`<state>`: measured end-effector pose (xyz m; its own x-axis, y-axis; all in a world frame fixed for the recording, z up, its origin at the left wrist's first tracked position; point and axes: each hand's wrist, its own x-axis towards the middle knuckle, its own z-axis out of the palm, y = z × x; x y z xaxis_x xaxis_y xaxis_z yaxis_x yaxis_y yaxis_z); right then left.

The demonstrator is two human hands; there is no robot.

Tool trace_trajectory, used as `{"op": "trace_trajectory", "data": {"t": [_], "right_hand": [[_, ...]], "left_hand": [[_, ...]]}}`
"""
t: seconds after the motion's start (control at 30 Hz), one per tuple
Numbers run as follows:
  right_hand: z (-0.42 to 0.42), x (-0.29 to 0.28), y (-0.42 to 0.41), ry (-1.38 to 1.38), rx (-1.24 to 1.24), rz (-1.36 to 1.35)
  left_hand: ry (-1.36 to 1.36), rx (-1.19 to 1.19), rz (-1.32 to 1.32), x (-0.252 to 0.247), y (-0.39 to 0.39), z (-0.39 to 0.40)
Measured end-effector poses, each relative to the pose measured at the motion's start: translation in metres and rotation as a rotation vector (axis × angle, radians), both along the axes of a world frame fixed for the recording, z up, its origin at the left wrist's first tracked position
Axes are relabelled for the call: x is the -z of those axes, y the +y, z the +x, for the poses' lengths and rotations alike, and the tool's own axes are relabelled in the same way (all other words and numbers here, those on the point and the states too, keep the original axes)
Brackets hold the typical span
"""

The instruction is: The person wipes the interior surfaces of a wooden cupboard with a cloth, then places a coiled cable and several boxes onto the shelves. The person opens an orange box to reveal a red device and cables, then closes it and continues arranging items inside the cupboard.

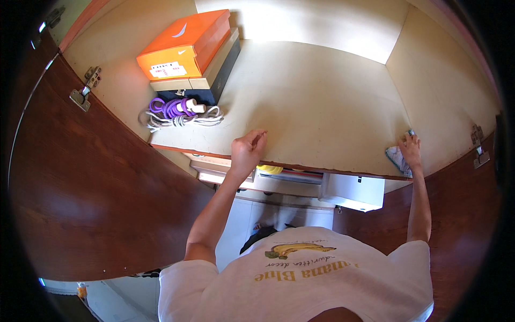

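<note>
My right hand (410, 151) presses a white cloth with a teal edge (396, 157) onto the cabinet shelf (318, 108), at its front right corner beside the side wall. Curled into a loose fist, my left hand (248, 149) rests at the shelf's front edge, left of the middle; nothing shows in it. At the shelf's left stands an orange Nike shoebox (187, 40) on top of a dark shoebox with a tan lid (219, 82). In front of these boxes lie a coiled purple rope with pale handles (173, 108) and a bundle of whitish cord (207, 116).
Brown cabinet doors stand open at left (100, 189) and right (454, 209), on metal hinges (82, 96). Below the shelf, a lower compartment holds a white box (356, 191), a yellow object (270, 169) and flat stacked items. The shelf's front edge looks rough.
</note>
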<state>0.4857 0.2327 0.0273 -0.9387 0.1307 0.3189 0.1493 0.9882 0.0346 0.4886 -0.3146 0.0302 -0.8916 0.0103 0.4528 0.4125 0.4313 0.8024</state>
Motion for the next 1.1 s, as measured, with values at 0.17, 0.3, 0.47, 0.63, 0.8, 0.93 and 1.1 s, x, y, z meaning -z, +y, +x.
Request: {"op": "trace_trajectory", "data": {"t": [0.17, 0.3, 0.47, 0.63, 0.8, 0.93, 1.1], "right_hand": [[-0.039, 0.017, 0.01, 0.179, 0.02, 0.026], [-0.116, 0.017, -0.001, 0.03, 0.085, -0.355], [-0.164, 0.01, -0.19, -0.034, -0.606, -0.713], [-0.118, 0.007, -0.401, 0.071, -1.346, -0.412], [-0.041, -0.022, -0.422, -0.038, -1.482, -0.618], [-0.051, 0.006, -0.382, -0.074, -1.185, -0.338], [-0.146, 0.005, -0.216, -0.036, -0.604, -0.176]], "left_hand": [[0.047, -0.194, -0.03, 0.005, -0.001, -0.003], [0.224, -0.236, -0.019, 0.007, 0.002, -0.005], [0.252, -0.29, -0.099, -0.001, 0.003, 0.0], [0.308, -0.301, -0.183, 0.001, 0.004, -0.011], [0.142, -0.137, -0.177, 0.0, -0.004, -0.014], [0.126, -0.035, -0.51, -0.004, -0.007, -0.01], [0.173, -0.125, -0.724, -0.001, -0.025, -0.015]]}}
